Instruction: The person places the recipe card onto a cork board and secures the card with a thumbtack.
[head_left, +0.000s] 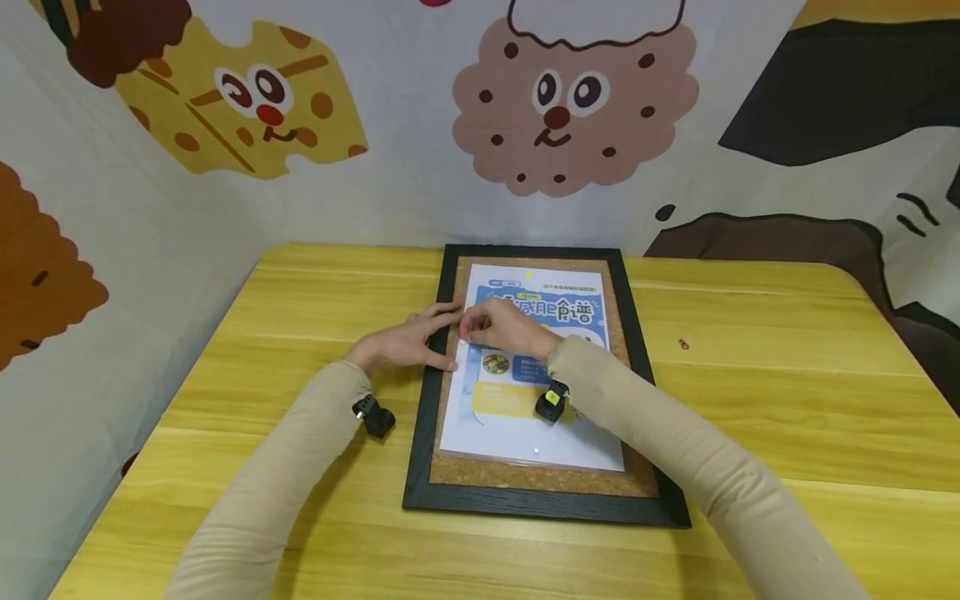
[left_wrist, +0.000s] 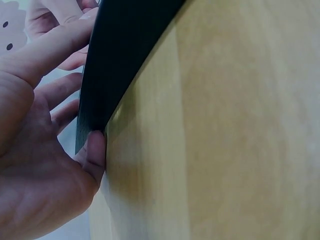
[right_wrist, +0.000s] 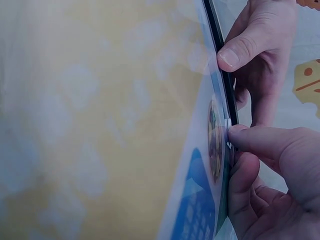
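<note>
A corkboard in a black frame (head_left: 422, 450) lies on the table, with a printed poster (head_left: 487, 433) in a clear sleeve over its cork. My right hand (head_left: 498, 325) is at the poster's left edge, its thumb and forefinger pinching a small pale push pin (right_wrist: 228, 131) against the sheet. My left hand (head_left: 411, 340) reaches across the frame's left side, fingers spread and thumb tip resting near the poster's edge. In the left wrist view, its little finger (left_wrist: 96, 150) touches the outer side of the frame. A yellow pin (head_left: 528, 273) marks the poster's top, a clear pin (head_left: 536, 450) its bottom.
A small red pin (head_left: 683, 343) lies on the wooden table (head_left: 787, 400) to the right of the board. Behind the table hangs a white cloth (head_left: 405, 167) printed with cartoon food. Black cameras are strapped to both wrists.
</note>
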